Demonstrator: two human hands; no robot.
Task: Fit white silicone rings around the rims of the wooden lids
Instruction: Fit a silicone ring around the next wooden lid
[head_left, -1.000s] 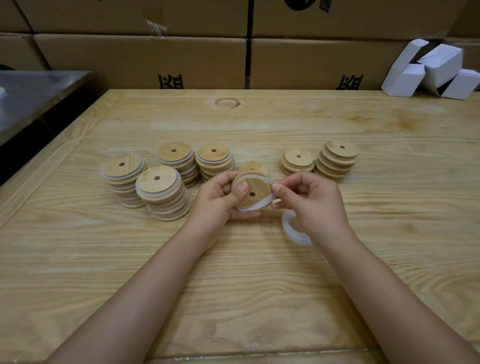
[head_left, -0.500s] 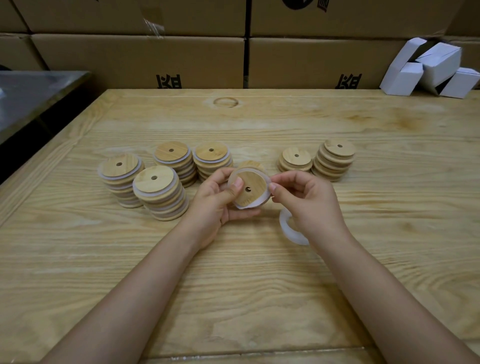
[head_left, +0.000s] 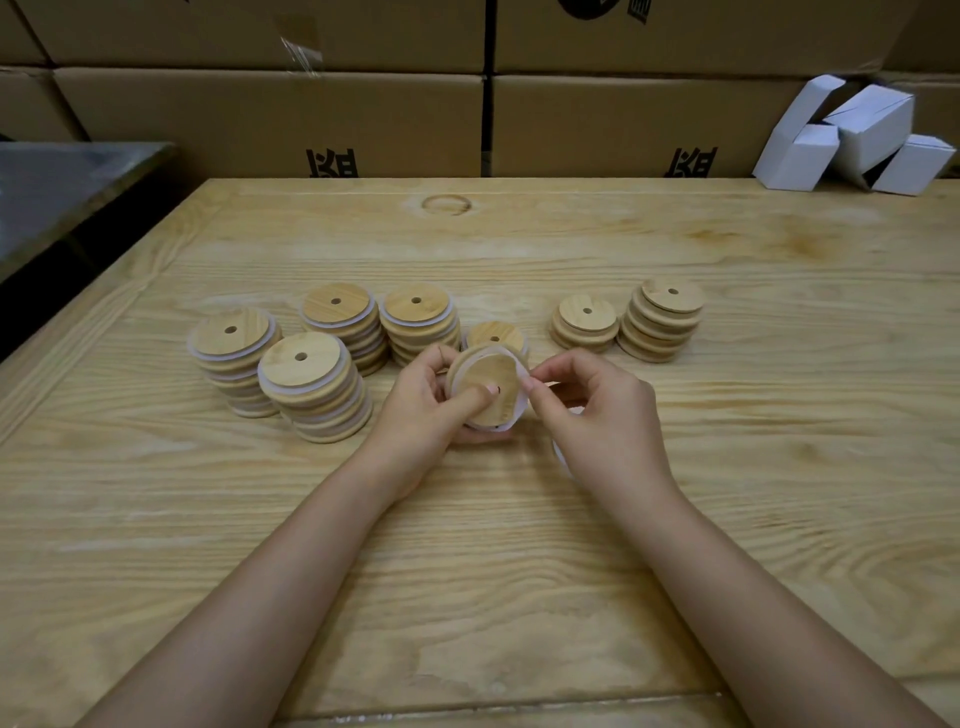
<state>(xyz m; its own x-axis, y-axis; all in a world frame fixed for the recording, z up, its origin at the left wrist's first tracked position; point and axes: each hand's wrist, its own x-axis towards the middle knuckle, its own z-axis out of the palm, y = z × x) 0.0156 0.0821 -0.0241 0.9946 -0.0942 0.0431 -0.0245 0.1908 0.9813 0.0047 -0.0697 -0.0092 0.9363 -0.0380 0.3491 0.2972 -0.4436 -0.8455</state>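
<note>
The left hand (head_left: 421, 410) is gripping a round wooden lid (head_left: 483, 387), tilted just above the grainy pine table (head_left: 519, 571), while the right hand (head_left: 602, 415) is pinching the white silicone ring (head_left: 521, 400) at its right rim. Four stacks of ringed lids (head_left: 311, 384) are crowding the left, two bare stacks (head_left: 665, 319) are standing to the right, and a spare ring (head_left: 559, 454) is peeking from under the right hand. Brown cardboard boxes (head_left: 270, 119) and white cartons (head_left: 857, 135) are lining the far edge.

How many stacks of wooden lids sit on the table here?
7. Four ringed stacks at left, one low pile partly hidden behind the held lid, two bare stacks at right.
</note>
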